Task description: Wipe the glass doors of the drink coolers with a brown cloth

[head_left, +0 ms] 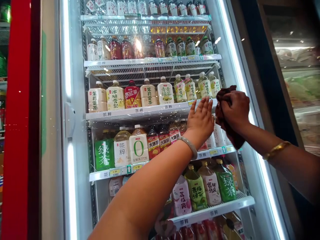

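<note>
Bunching a dark cloth (231, 135) at a cooler's glass door (147, 70)

The right hand (235, 106) is pinching the cloth's upper part in curled fingers, its lower folds hanging loose. The left hand (200, 121) is reaching flat toward the glass, fingers straight and slightly spread, near shelved bottles (165, 91). The cloth is looking light, soft and limp, probably best held by its gathered middle

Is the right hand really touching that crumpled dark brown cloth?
Touching. The head view shows the right hand bunching the crumpled dark brown cloth in its curled fingers, with some poking out above and more hanging below.
</note>
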`<action>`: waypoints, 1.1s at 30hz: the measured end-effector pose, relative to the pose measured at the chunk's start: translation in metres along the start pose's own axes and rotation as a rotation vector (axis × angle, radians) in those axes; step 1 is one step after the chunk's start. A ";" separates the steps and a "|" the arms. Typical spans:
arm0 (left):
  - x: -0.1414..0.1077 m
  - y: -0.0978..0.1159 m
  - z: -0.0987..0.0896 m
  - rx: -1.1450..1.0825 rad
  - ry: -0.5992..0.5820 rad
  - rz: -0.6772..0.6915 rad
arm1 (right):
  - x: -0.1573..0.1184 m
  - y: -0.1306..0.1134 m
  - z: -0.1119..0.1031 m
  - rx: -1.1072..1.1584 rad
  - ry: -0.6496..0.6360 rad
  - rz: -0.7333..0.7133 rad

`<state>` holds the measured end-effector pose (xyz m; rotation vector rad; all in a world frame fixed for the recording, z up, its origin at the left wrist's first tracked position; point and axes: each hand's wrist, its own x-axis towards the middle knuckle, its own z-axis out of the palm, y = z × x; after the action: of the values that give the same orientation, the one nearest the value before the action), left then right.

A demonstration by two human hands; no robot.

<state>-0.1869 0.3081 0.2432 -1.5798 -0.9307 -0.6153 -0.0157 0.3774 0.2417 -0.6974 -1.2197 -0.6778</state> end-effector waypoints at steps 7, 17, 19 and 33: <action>-0.022 -0.033 -0.015 0.017 0.017 0.042 | -0.026 -0.018 0.000 0.050 -0.096 -0.270; -0.037 -0.048 -0.020 -0.007 -0.001 -0.050 | -0.018 -0.059 0.015 0.095 -0.034 -0.243; -0.042 -0.055 -0.022 -0.003 0.005 -0.054 | -0.033 -0.058 0.006 0.167 -0.126 -0.418; -0.055 -0.071 -0.033 -0.019 0.008 -0.160 | -0.021 -0.085 0.017 0.174 -0.118 -0.482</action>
<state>-0.2729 0.2661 0.2454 -1.5286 -1.0546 -0.7434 -0.0966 0.3402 0.2342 -0.2984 -1.5562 -0.9214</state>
